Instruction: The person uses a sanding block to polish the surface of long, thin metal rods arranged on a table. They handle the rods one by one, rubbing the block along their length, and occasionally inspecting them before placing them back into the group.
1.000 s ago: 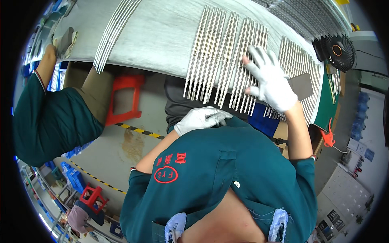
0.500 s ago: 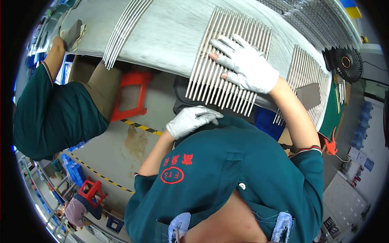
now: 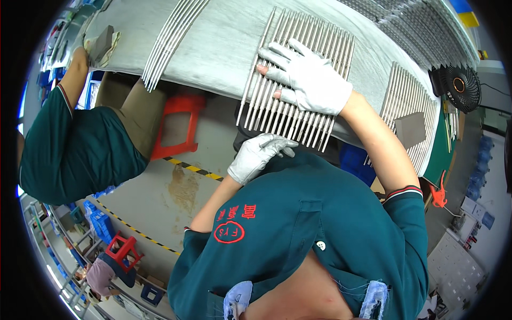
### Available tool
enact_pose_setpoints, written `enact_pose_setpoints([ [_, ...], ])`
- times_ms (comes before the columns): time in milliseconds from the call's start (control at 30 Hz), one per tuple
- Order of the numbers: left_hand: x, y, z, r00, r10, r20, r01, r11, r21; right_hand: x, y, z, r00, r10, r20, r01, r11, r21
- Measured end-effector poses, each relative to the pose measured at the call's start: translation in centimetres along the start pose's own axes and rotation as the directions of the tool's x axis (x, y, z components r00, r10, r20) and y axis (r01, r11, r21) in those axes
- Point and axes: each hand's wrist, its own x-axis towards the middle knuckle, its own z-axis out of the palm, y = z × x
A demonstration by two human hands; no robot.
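My right hand (image 3: 314,82), in a white glove with some bare fingertips, lies spread on a row of slim metal rods (image 3: 292,120). The rods lie side by side on the pale cloth-covered table (image 3: 224,48), their near ends jutting past its edge. One metal rod (image 3: 255,69) lies at the row's left side, with a gap at its far end. My left hand (image 3: 257,158), also gloved, is by my waist just below the rods' near ends. Its fingers are loosely stretched, and I see nothing in them.
To the left lies a small bundle of rods (image 3: 172,42); to the right, another row (image 3: 405,96) with a grey block (image 3: 410,129) on it. A black fan (image 3: 457,88) stands at the right. A co-worker's arm (image 3: 74,80) reaches the table's left end, near a red stool (image 3: 178,125).
My right hand has shifted left over the rods. The leftmost rod now stands apart from the row at its far end. My left hand has moved slightly right and stays near my waist.
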Motion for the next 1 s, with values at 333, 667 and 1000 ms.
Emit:
enact_pose_setpoints([
  [333,0.0,0.8,-0.7,0.968,-0.228,-0.103,0.227,0.974,-0.024,0.7,0.1,0.4,0.999,0.019,-0.034,-0.018,1.000,0.020],
  [667,-0.2,0.6,-0.1,0.952,-0.168,-0.257,0.113,0.970,-0.216,-5.1,-2.1,-4.4,0.956,0.290,0.033,-0.292,0.950,0.110],
  [1000,0.1,0.9,0.3,0.909,-0.183,-0.374,0.075,0.956,-0.285,-4.4,-4.0,-2.9,0.985,0.168,0.033,-0.171,0.979,0.110],
])
